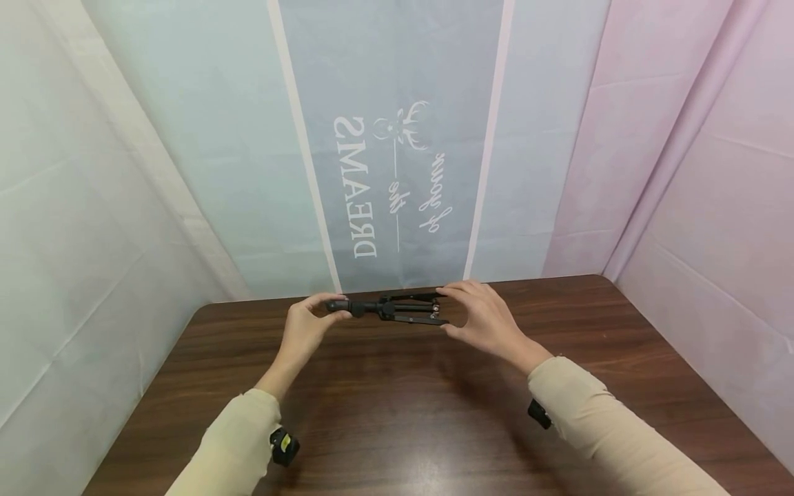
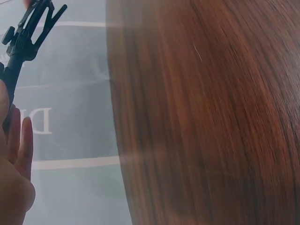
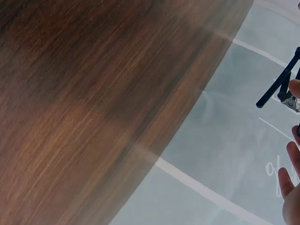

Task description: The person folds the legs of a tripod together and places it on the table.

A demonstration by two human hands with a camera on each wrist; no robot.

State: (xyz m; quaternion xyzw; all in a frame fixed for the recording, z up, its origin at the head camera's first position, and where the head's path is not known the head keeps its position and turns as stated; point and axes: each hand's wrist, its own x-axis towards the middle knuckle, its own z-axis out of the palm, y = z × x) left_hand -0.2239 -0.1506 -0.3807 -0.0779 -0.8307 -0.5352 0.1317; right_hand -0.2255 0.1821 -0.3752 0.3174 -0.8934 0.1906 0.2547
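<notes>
A small black tripod is held sideways above the far part of the table, its legs slightly spread. The left hand pinches its head end between thumb and fingers. At the other end, the thumb and fingers of the right hand grip the tips of the legs. In the left wrist view, the tripod slants up from the left hand, which the frame edge partly cuts off. The right wrist view catches one tripod leg beside the right hand, also cut off.
A brown wood-grain table lies below both hands. Behind its far edge hangs a pale blue-grey cloth with mirrored white lettering. White cloth walls stand at both sides. Dark devices sit at both wrists.
</notes>
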